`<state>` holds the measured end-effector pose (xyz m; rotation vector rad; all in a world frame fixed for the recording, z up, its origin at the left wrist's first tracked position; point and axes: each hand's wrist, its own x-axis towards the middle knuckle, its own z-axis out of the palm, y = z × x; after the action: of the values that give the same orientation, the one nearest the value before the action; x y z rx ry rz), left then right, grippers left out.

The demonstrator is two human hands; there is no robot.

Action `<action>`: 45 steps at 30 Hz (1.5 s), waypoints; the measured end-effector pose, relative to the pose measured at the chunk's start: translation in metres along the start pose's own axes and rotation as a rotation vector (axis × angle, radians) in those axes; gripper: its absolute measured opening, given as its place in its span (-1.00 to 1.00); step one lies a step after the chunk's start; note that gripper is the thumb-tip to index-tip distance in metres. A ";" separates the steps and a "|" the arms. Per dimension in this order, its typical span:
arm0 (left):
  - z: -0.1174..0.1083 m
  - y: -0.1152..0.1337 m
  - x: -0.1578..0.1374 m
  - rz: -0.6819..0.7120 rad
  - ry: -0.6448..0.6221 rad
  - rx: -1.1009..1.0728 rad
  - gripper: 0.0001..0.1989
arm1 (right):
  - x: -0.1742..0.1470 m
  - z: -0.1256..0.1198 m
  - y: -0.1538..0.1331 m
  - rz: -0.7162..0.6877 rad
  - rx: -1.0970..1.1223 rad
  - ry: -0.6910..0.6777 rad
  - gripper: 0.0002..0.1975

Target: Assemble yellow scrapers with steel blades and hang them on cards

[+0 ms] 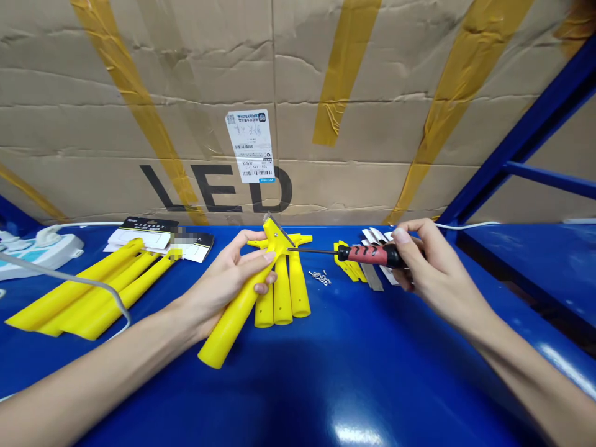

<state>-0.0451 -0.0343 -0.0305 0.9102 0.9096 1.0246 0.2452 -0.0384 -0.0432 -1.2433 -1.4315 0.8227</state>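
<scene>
My left hand [239,273] is closed around a yellow scraper handle [228,326], tilted with its wide head up and a thin blade along the head's edge. A screw shows in that head. Between the fingertips of my right hand [428,264] is a screwdriver [370,253] with a red and black grip. Its shaft points left and the tip meets the right side of the scraper head; whether it sits in a screw I cannot tell. Behind the held scraper lie several more yellow scraper handles [282,298]. Small silver screws [321,277] are heaped just right of them.
Yellow strips [349,264], a grey blade [372,277] and white-wrapped pieces [382,242] lie behind the screwdriver. At left are long yellow tubes [93,285] with black-and-white cards [144,233], and a white power strip [46,254] with cables. A large taped carton [298,81] walls off the back.
</scene>
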 end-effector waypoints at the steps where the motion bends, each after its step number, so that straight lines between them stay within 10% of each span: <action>1: 0.000 0.000 0.000 0.003 0.001 0.001 -0.65 | 0.000 0.000 0.000 0.014 0.024 -0.028 -0.68; 45: -0.001 0.004 -0.003 0.058 0.028 0.084 -0.67 | -0.002 0.011 0.000 0.092 0.217 -0.048 -0.65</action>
<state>-0.0480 -0.0357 -0.0266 0.9994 0.9601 1.0573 0.2349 -0.0393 -0.0461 -1.1360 -1.2920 1.0482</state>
